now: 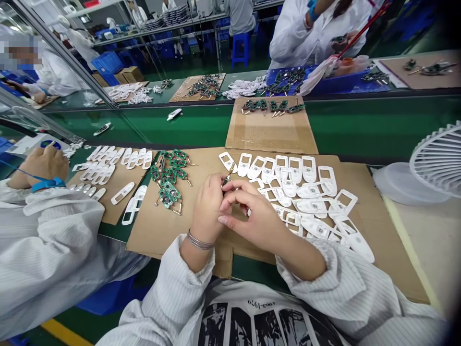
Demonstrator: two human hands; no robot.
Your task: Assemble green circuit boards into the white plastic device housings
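Note:
My left hand (208, 207) and my right hand (252, 218) meet over a brown cardboard sheet (162, 226), fingers pinched together round a small part (227, 185) with a metal pin, mostly hidden by the fingers. A silver bangle sits on my left wrist. Just left of my hands lies a pile of green circuit boards (170, 178) with metal probes. To the right, several white plastic housings (306, 192) with rectangular windows are spread over the cardboard.
A co-worker's hand (43, 166) with a blue wrist strap rests at the left beside more white housings (108, 163). A second cardboard (270, 129) with boards lies on the green belt. A white fan (437, 161) stands at the right. People work across the line.

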